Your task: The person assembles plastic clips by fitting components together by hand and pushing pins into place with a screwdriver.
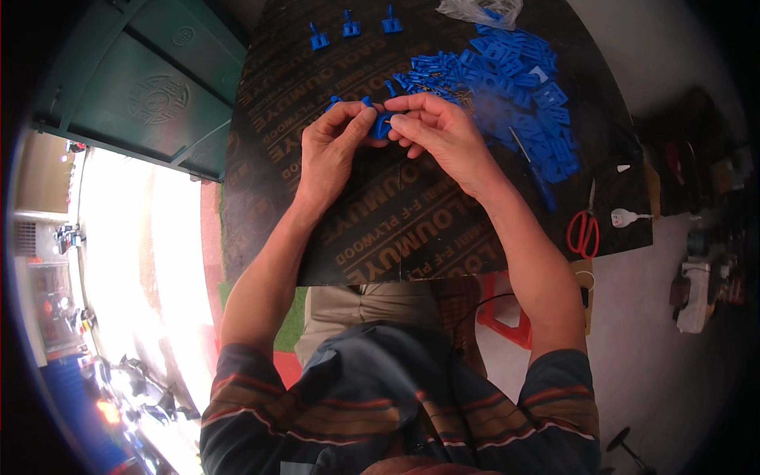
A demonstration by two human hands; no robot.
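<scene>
My left hand (331, 142) is closed, pinching a small blue plastic part (381, 127) between thumb and fingers above the table. A blue knob (366, 102) sticks up beside the left thumb. From the right, my right hand (443, 136) meets the same part, its thumb and forefinger pinched together at the part's edge. A tiny brass-coloured tip shows there, but the fingers hide most of what they hold. Just beyond the hands lies a heap of small blue pegs (435, 67), with brass-coloured screws (465, 98) at its near side.
Many flat blue plates (526, 79) are piled at the right. Three blue pieces with upright pegs (351, 25) stand at the back left. A blue-handled screwdriver (545, 188), red-handled scissors (584, 234) and a white plastic item (628, 218) lie near the right edge. A clear bag (479, 9) lies at the back.
</scene>
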